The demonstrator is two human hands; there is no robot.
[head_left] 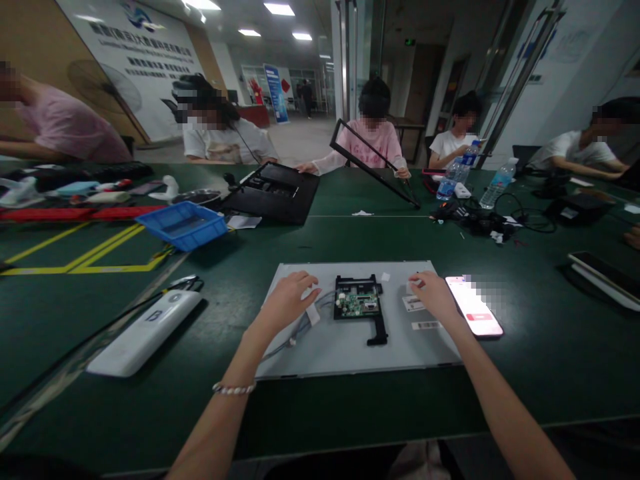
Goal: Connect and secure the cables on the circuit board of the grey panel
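A flat grey display panel (310,357) lies on the green table in front of me, back side up. At its middle sits a black plastic bracket (379,330) carrying a green circuit board (359,303). Grey cables (301,327) run from beside the board toward the panel's lower left. My left hand (291,298) hovers over the panel's left part, near the cables, its fingers loosely bent and thumb apart. Over the right part is my right hand (434,293), fingers loosely curved, close to white labels (414,304). Nothing shows in either hand.
Right of the panel lies a lit phone (475,307); a white power bank (147,333) with a cable is at left. Farther back are a blue tray (185,225), a black monitor back cover (280,193), and water bottles (499,183). Across the table, a person holds a black frame (373,167).
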